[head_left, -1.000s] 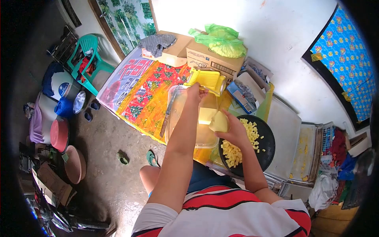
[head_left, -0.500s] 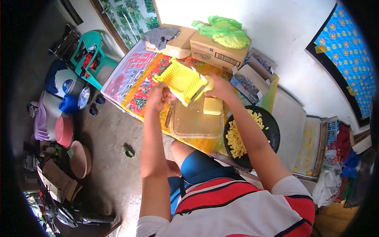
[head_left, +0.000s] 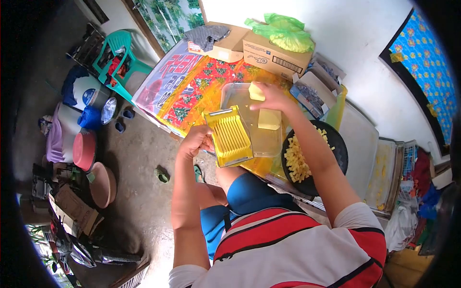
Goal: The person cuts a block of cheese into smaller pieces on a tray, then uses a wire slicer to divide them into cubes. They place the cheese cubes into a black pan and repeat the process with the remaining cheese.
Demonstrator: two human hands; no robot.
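My left hand (head_left: 195,140) is closed on the near-left edge of a yellow slicer (head_left: 231,136) with a ribbed face and grey ends. It holds the slicer tilted over the front left of a clear plastic tray (head_left: 265,150). Over the tray's far right part, my right hand (head_left: 274,99) has its fingers around a pale yellow block (head_left: 257,91), possibly cheese. A second pale yellow block (head_left: 269,119) lies in the tray, just below that hand. To the right, a black round pan (head_left: 342,161) holds many pale yellow cut pieces (head_left: 297,161), partly hidden by my right forearm.
Cardboard boxes (head_left: 274,56) stand at the table's back, with a green plastic bag (head_left: 283,32) on top. An open box of small packets (head_left: 309,98) is at the right rear. A green chair (head_left: 136,66) and basins (head_left: 85,151) are on the floor left.
The slicer has come down and nearer to me, with its ribbed face turned. My right hand has moved away from it with the block, to the tray's far side. The view has shifted slightly.
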